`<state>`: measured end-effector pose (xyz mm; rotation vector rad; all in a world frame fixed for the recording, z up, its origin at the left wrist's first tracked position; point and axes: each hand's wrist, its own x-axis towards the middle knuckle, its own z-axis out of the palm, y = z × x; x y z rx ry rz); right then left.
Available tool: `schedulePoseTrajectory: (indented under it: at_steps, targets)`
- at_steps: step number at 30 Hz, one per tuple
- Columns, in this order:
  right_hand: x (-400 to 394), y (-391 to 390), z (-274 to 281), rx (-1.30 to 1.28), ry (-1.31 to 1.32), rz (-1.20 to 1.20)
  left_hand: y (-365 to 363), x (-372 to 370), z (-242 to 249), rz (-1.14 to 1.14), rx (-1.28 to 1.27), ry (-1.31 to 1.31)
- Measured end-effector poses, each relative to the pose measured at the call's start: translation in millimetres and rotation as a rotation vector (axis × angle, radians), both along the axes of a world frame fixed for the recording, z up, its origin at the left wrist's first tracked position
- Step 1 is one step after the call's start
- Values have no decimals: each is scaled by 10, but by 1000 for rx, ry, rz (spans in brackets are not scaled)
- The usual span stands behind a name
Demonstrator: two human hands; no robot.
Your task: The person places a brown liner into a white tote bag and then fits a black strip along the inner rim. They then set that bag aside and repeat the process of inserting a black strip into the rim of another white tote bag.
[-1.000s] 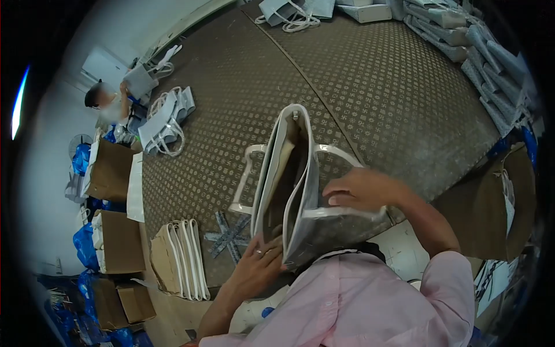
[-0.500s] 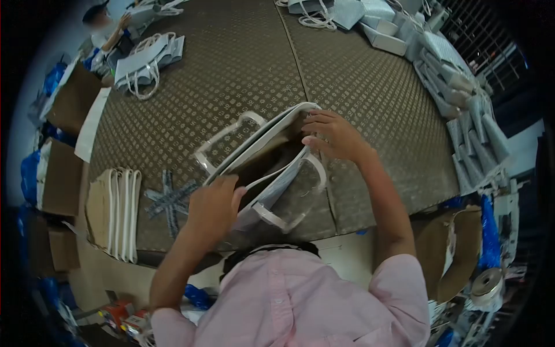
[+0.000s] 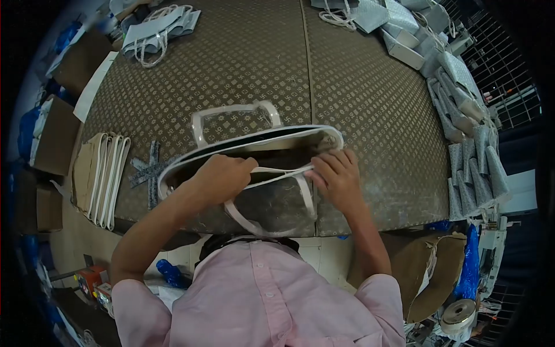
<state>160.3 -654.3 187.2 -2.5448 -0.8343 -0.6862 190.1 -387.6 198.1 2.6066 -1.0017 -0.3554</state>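
Partly, both hands [image 3: 224, 178] hide the bag [image 3: 277, 146].

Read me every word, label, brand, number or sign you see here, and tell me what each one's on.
No words or numbers can be read.
Red box: what looks like print, too small and blurred to read.
Table: small repeated motifs, no legible lettering.
Bag: no lettering visible.
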Motion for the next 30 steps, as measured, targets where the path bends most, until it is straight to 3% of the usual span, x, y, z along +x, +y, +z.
schedulePoseTrajectory:
  at_steps: [3, 6, 9, 13, 16, 18, 22, 30]
  targets:
    - [-272, 159, -26, -50, -96, 21, 230, 38, 24, 55, -100, -97]
    - [-209, 300, -154, -80, -132, 124, 279, 95, 66, 30, -156, -13]
    - [-127, 259, -127, -6, -4, 119, 330, 170, 14, 46, -243, -19]
    - [-57, 279, 15, 38, -23, 116, 364, 210, 77, 27, -305, -67]
    - [-41, 253, 2, 13, 65, 94, 402, 227, 88, -22, -298, 9]
    - [-27, 190, -42, 58, -9, 152, 418, 263, 157, -21, -245, 365]
    - [-94, 159, -59, 125, 68, 165, 417, 304, 97, -161, -303, 440]
    - [-151, 297, 82, 100, 232, 50, 379, 88, 92, 120, -104, 189]
